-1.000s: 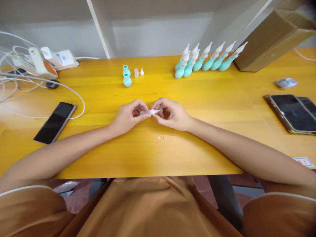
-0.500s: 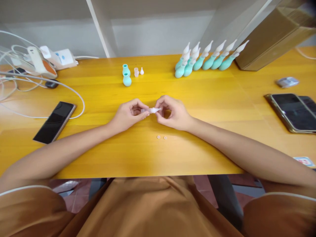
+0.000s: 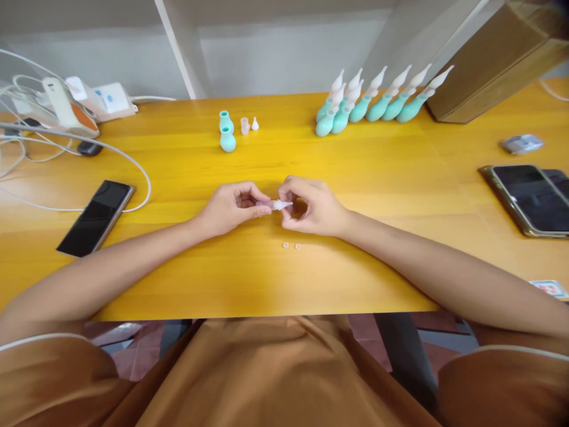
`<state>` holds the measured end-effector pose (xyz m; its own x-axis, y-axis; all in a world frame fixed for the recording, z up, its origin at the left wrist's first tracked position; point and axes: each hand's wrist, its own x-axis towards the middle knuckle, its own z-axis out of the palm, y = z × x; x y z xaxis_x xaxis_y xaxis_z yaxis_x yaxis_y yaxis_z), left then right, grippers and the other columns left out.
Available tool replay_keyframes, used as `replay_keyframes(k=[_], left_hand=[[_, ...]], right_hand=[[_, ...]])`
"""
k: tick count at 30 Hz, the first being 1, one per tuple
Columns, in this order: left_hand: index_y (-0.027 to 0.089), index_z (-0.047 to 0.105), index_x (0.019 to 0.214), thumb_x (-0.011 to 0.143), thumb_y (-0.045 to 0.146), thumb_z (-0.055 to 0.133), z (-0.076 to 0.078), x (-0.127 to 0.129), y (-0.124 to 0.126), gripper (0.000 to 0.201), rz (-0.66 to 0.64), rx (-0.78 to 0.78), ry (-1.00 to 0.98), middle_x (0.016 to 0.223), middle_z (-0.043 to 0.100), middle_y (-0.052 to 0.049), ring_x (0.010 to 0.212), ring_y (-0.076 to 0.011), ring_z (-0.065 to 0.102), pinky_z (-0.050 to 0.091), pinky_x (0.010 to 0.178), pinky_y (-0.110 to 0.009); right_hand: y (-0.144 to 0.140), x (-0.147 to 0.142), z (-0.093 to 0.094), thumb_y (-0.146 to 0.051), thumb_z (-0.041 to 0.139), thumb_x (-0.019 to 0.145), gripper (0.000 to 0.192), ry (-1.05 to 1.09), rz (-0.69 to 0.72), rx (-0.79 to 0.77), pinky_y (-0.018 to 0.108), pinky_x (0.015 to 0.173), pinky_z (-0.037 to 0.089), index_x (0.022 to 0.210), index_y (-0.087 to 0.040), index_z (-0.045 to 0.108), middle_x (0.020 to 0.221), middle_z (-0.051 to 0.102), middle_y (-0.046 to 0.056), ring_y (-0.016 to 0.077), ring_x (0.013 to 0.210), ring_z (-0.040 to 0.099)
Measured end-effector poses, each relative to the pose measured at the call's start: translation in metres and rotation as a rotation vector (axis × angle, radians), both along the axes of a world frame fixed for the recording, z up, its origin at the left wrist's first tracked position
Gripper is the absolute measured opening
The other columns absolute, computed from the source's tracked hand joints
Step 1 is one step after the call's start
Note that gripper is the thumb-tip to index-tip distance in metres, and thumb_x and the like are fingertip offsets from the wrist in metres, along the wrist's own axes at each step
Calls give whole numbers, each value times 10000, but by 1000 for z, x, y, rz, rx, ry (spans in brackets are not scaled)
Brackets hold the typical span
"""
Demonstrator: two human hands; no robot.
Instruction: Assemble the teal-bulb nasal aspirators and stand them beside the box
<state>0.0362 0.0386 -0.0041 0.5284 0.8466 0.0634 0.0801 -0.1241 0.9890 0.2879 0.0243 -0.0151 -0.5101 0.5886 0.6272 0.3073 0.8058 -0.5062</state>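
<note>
Both hands meet just above the middle of the yellow wooden table point(image 3: 400, 178). The left hand point(image 3: 231, 207) has its fingers curled in, thumb and forefinger pinching the wide end of a small translucent nozzle tip point(image 3: 274, 204). The right hand point(image 3: 311, 207) is likewise curled, its fingertips closed on the tip's pointed end; whether a second piece sits between them is too small to tell. Two tiny pale rings point(image 3: 291, 245) lie on the table just in front of the right hand, apart from it.
</note>
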Motion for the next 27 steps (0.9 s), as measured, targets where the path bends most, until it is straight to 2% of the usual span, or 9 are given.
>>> replay_keyframes(k=[9, 20, 27], left_hand=[[155, 793, 915, 738, 485, 1027, 1, -1, -1, 442, 7, -25, 19, 970, 855, -86, 888, -205, 797, 654, 892, -380], [147, 807, 922, 762, 407, 1003, 3, -1, -2, 364, 7, -30, 25, 962, 859, -88, 827, -178, 778, 640, 826, -341], [153, 813, 912, 736, 447, 1024, 1, -1, -1, 402, 31, -33, 13, 959, 859, -85, 855, -188, 790, 649, 862, -352]], right_hand=[[0, 1, -1, -86, 661, 806, 258, -38, 1, 137, 256, 649, 462, 1018, -222, 605, 883, 617, 10, 138, 719, 551], [-3, 1, -3, -71, 624, 899, 269, -173, -83, 351, 250, 659, 490, 1127, -213, 629, 924, 677, 34, 152, 724, 594], [-2, -2, -2, -64, 636, 893, 254, -96, -55, 257, 242, 664, 515, 1104, -205, 638, 933, 680, 39, 143, 734, 603]])
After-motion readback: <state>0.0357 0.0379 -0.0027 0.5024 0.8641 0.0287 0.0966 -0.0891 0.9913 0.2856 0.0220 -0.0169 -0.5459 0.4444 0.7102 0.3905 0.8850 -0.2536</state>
